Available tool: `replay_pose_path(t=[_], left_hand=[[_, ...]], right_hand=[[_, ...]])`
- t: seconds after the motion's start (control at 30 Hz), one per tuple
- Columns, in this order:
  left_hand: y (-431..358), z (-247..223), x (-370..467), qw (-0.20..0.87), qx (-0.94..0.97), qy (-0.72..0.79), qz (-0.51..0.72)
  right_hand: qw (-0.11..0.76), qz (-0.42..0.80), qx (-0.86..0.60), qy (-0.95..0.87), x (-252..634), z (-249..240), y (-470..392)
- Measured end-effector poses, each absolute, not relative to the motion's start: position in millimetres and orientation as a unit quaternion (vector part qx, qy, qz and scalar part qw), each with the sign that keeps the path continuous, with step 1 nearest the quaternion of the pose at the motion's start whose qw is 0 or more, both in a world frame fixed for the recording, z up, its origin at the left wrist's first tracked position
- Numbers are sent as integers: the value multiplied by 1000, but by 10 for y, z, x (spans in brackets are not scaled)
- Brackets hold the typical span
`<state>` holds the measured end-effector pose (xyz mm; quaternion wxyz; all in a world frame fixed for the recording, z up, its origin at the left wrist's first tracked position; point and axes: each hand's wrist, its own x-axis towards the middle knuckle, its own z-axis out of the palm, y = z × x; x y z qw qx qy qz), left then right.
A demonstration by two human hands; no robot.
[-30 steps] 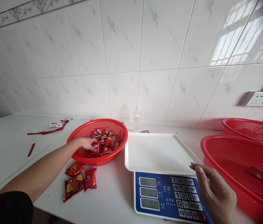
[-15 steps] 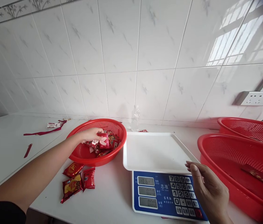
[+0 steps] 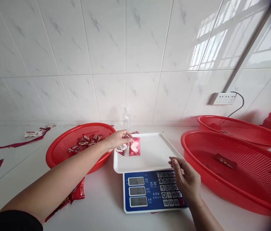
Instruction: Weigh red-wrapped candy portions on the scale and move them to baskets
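Observation:
My left hand (image 3: 119, 140) pinches a pink packet (image 3: 135, 147) over the left part of the scale's white tray (image 3: 150, 160). A red and white packet (image 3: 122, 149) hangs by the same fingers. Beneath my left forearm, the red basket (image 3: 53, 150) holds several small red packets (image 3: 87, 141). My right hand (image 3: 185, 176) hovers at the tray's front right corner, above the keypad of the blue scale (image 3: 152, 189). Its fingers are curled, and I see nothing between them.
Two red baskets stand at the right; the nearer one (image 3: 212, 179) contains a dark red packet (image 3: 225, 161). A clear bottle (image 3: 126, 119) is behind the tray. Red packets (image 3: 78, 191) lie at the front left, and a dark red ribbon (image 3: 22, 142) farther left.
My left hand has lifted packets out of the left basket and carried them right, over the tray. The view has turned right. My right hand stays near the scale's keypad.

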<state>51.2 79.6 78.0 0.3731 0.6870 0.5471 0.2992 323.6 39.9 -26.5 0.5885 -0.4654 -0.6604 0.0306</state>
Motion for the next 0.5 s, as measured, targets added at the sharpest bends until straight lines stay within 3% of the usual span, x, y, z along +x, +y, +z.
replay_pose_path(t=[0.2, 0.5], left_hand=[[841, 548, 686, 259, 754, 565, 213], [795, 300, 991, 183, 836, 503, 119]], right_hand=[[575, 33, -465, -673, 3228, -205, 372], [570, 31, -450, -687, 3217, -217, 366]])
